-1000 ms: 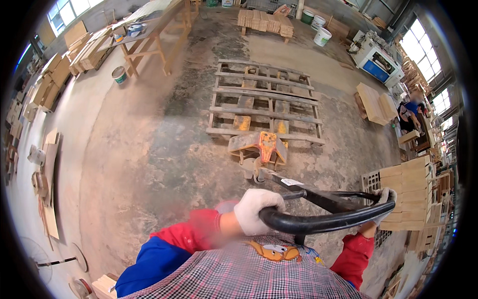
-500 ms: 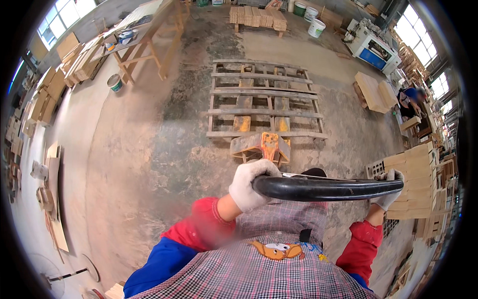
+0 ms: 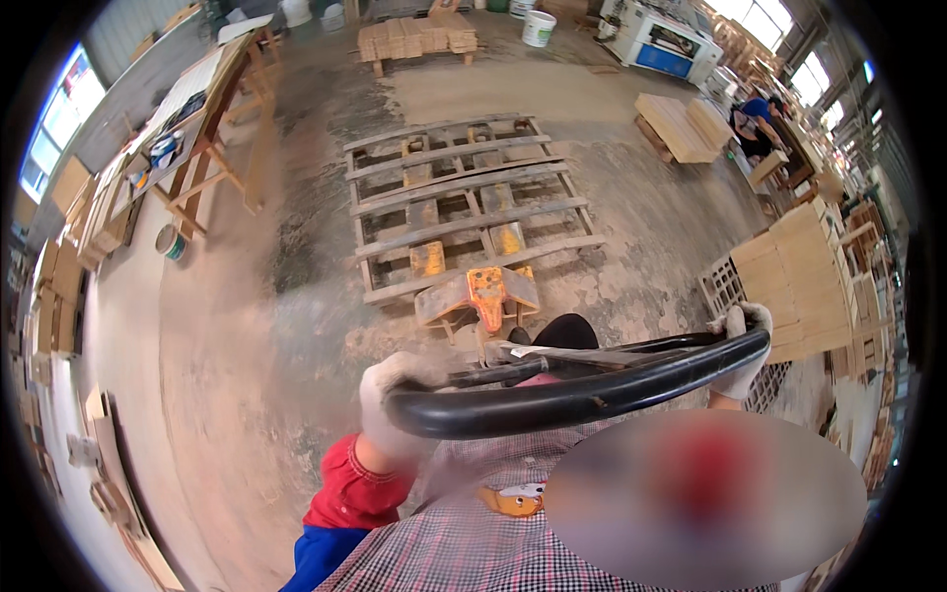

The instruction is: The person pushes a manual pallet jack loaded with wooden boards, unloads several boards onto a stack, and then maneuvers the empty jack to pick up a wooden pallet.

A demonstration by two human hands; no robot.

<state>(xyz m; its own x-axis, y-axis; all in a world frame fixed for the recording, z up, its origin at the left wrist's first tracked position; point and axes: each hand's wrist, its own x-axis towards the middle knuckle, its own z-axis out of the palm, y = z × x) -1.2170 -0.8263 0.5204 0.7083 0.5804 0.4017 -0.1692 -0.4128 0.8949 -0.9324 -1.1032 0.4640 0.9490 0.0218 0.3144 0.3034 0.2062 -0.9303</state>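
A black loop handle [image 3: 582, 402] of a pallet jack spans the space in front of my body. My left hand [image 3: 390, 395], in a white work glove, is closed round its left end. Its right end is in the grip of my right hand [image 3: 745, 335], gloved alike; the right forearm is mostly hidden by a blurred patch. Beyond the handle stands the jack's worn orange-yellow base [image 3: 487, 296]. Its yellow forks reach under a slatted wooden pallet [image 3: 473, 217], which carries no load.
To the right are stacked boards [image 3: 794, 281] beside a plastic crate-like grid [image 3: 723, 284], and another board stack [image 3: 681, 128]. A co-worker [image 3: 758, 123] bends over wood at the far right. A long workbench [image 3: 197, 133] and a bucket [image 3: 171, 242] stand left. More planks [image 3: 419, 41] lie ahead.
The handle's left end has moved left and nearer me, and the handle now slants more. The pallet and surroundings have shifted left in view. Both hands keep hold.
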